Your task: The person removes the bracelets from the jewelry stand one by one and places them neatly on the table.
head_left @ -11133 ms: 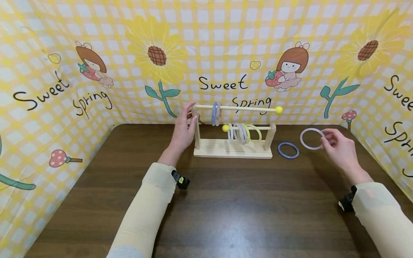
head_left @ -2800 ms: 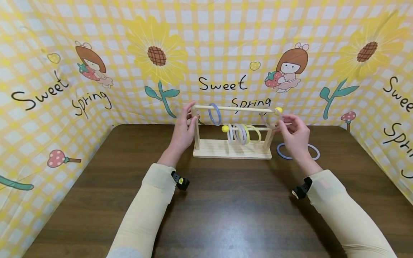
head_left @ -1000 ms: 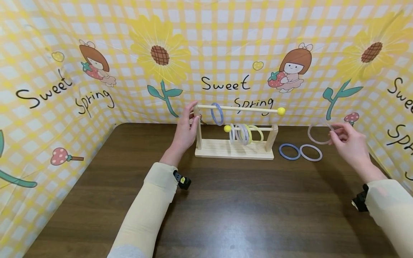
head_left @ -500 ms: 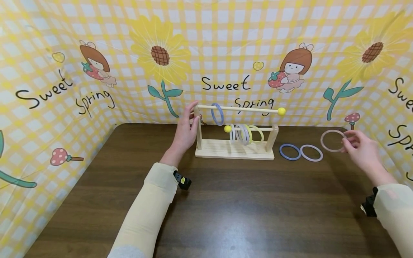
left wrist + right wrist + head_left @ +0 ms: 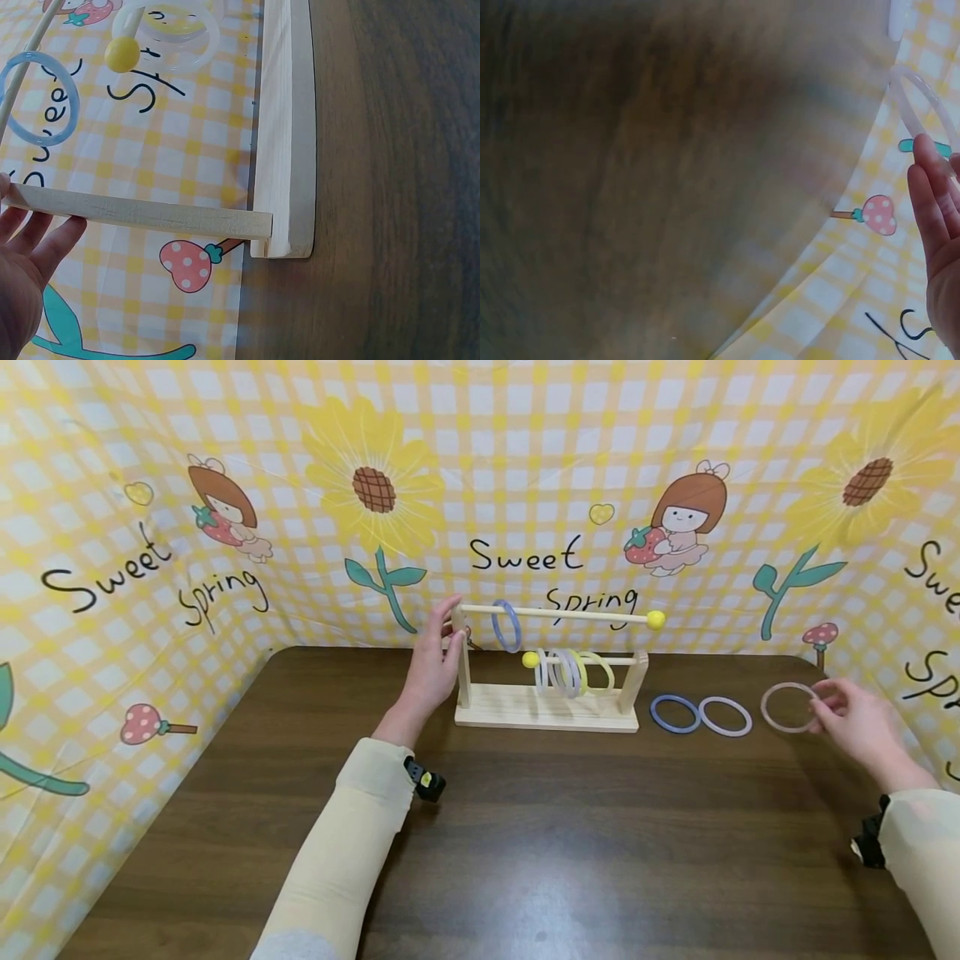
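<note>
My left hand (image 5: 432,662) grips the top of the left post of a wooden bangle stand (image 5: 546,717); in the left wrist view its fingers (image 5: 58,244) lie against the post. A blue bangle (image 5: 513,646) hangs near the left end of the upper rod (image 5: 577,613). Several pale and yellow bangles (image 5: 577,681) hang on the lower rod. Right of the stand, my right hand (image 5: 858,718) pinches the edge of a pale pink bangle (image 5: 765,714), held low over the table. The right wrist view shows part of this bangle (image 5: 932,96) at the fingertips.
A darker blue bangle (image 5: 654,717) and a lilac bangle (image 5: 727,733) lie side by side on the brown table (image 5: 525,843), between the stand and my right hand. A yellow checked cloth (image 5: 495,460) hangs behind and at both sides. Yellow balls (image 5: 656,620) cap the rods.
The lilac bangle, earlier in my right hand, now lies beside the darker blue one. The pink bangle came off the upper rod's end and moved right and down. My left hand stayed put.
</note>
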A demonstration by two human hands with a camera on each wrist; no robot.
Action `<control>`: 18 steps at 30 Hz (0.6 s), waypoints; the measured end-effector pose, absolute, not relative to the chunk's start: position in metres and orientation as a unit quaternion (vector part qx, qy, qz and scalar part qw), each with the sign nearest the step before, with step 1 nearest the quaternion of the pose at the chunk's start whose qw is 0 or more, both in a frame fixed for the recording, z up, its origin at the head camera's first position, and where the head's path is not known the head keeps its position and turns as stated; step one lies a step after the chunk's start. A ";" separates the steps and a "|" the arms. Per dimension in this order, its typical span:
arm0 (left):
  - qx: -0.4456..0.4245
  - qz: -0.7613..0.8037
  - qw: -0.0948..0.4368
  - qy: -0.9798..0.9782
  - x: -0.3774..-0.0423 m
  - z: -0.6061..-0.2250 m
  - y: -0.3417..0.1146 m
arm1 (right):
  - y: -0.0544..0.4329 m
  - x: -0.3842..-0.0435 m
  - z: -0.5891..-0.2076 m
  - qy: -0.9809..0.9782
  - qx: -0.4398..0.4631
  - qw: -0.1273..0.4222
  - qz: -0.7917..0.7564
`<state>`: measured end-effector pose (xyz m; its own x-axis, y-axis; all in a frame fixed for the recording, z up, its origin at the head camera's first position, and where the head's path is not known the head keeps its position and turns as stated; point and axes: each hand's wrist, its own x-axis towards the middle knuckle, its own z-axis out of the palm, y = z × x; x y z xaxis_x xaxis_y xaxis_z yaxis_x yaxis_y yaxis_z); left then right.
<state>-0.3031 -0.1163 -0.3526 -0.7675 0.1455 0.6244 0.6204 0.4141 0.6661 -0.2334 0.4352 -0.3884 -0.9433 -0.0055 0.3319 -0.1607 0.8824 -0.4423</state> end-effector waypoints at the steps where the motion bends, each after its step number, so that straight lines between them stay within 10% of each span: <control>1: -0.238 -0.486 0.244 -0.805 -0.304 -0.353 -0.116 | 0.437 -0.234 -0.389 -0.958 0.042 0.156 0.238; 18: -0.236 -0.483 0.245 -0.807 -0.305 -0.354 -0.116 | 0.452 -0.240 -0.406 -0.947 0.026 0.051 0.315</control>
<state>-0.3047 -0.1158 -0.3537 -0.7692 0.1442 0.6225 0.6168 0.4220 0.6645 -0.2403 0.4522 -0.4058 -0.9934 -0.0172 0.1130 -0.0814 0.8004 -0.5939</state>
